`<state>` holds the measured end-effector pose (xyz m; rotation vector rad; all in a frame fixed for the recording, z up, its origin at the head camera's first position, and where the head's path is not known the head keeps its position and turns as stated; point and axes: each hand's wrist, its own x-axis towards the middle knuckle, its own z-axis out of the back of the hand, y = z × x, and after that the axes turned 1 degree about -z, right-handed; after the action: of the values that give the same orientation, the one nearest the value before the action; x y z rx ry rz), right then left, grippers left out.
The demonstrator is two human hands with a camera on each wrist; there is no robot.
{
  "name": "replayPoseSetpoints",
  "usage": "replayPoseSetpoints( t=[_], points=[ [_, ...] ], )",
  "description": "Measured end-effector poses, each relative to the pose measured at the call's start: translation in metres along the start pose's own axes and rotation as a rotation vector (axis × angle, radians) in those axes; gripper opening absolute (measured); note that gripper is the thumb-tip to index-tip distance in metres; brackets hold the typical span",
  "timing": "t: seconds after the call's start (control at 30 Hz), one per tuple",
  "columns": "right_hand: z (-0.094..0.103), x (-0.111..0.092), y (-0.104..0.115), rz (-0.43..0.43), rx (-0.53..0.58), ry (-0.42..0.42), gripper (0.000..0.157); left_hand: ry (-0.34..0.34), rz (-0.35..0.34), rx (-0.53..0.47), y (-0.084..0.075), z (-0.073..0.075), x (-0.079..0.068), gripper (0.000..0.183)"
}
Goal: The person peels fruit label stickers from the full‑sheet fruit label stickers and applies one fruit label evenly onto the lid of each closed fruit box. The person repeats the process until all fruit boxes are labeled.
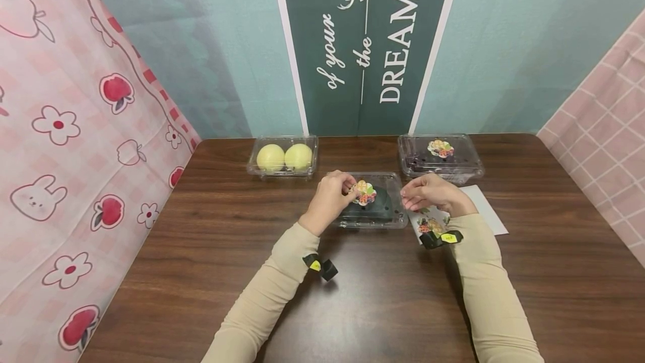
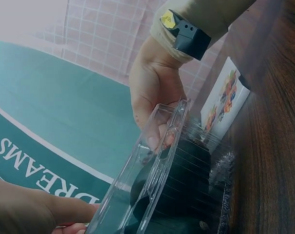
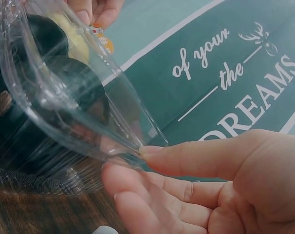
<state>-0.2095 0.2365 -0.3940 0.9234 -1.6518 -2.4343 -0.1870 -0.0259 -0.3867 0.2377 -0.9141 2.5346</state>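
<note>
In the head view, a clear plastic clamshell box [image 1: 398,218] sits at mid-table with dark green, avocado-like fruit [image 3: 79,80] inside. A round sticker [image 1: 365,193] printed with colourful fruit shows over its lid. My left hand [image 1: 330,198] pinches this sticker at its left edge, fingertips close over the lid. On the other side, my right hand [image 1: 435,192] pinches the box's right edge; the right wrist view shows the thumb on top and the index finger underneath. Below the right hand, partly hidden by it, lies a white sheet [image 1: 486,209] with fruit stickers.
At the back left stands a clear box [image 1: 256,171] with two pale yellow-green fruits [image 1: 271,158]. Another lidded box [image 1: 466,156], dark inside, carries a fruit sticker [image 1: 440,148] at the back right. A fabric wall [image 1: 216,60] rises behind the brown table [image 1: 373,301].
</note>
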Motion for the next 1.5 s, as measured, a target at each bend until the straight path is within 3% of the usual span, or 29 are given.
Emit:
replayPoseSetpoints(
  t=[0.4, 0.8, 1.03, 1.33, 1.5],
  points=[
    [-0.0001, -0.0013, 0.0014, 0.003, -0.002, 0.009, 0.035, 0.003, -0.025, 0.027, 0.0006, -0.0004, -0.0007, 0.018],
    [0.0002, -0.0018, 0.0008, 0.01, 0.011, 0.016, 0.03, -0.043, -0.05, 0.053, 0.0006, -0.0002, -0.0028, 0.02],
    [0.0005, -0.0015, 0.0001, 0.01, 0.009, 0.015, 0.033, -0.056, -0.044, 0.017, 0.0027, 0.0024, -0.0012, 0.036],
    [0.0006, -0.002, 0.0006, 0.007, 0.006, 0.016, 0.034, -0.018, -0.068, -0.048, 0.005, 0.004, 0.0001, 0.01],
    [0.0008, -0.002, 0.0007, 0.011, 0.003, 0.013, 0.034, 0.004, -0.068, -0.136, 0.0031, 0.0023, 0.0017, 0.01]
  ],
)
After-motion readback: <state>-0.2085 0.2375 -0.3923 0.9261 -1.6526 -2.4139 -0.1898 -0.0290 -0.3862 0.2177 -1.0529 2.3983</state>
